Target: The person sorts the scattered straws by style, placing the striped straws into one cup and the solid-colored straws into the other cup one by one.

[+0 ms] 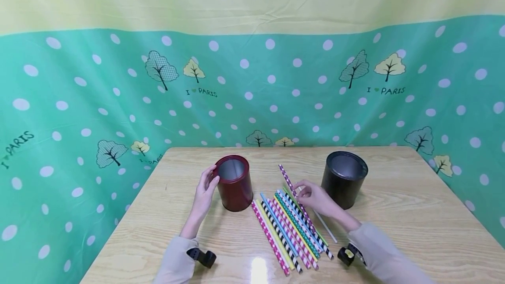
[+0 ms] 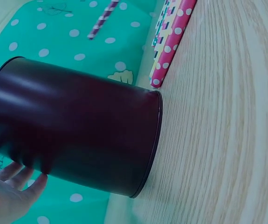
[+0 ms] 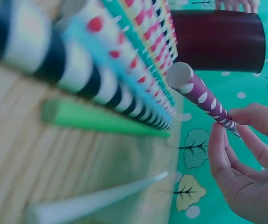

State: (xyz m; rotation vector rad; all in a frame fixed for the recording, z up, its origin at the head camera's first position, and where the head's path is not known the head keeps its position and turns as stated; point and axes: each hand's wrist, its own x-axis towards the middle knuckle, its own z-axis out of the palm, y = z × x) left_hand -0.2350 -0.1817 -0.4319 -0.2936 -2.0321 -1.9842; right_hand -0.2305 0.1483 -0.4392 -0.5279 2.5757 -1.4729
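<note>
A dark red can (image 1: 235,192), its top facing up, stands on the table left of centre. My left hand (image 1: 205,187) touches its left side near the rim; in the left wrist view the fingertips (image 2: 39,183) rest against the wall. Between thumb and fingers, my right hand (image 1: 313,197) pinches a purple paper straw with white dots (image 1: 286,175). That straw slants above the other straws, its lower end toward me, as the right wrist view shows. Under it lies a row of patterned straws (image 1: 276,227) in pink, yellow, blue, black-and-white and green.
A black can (image 1: 344,181) stands upright right of my right hand. A plain pale straw (image 1: 326,227) lies apart at the right of the row, beside a green straw (image 3: 101,120). The wooden table (image 1: 414,214) ends at a dotted green cloth (image 1: 276,78) behind.
</note>
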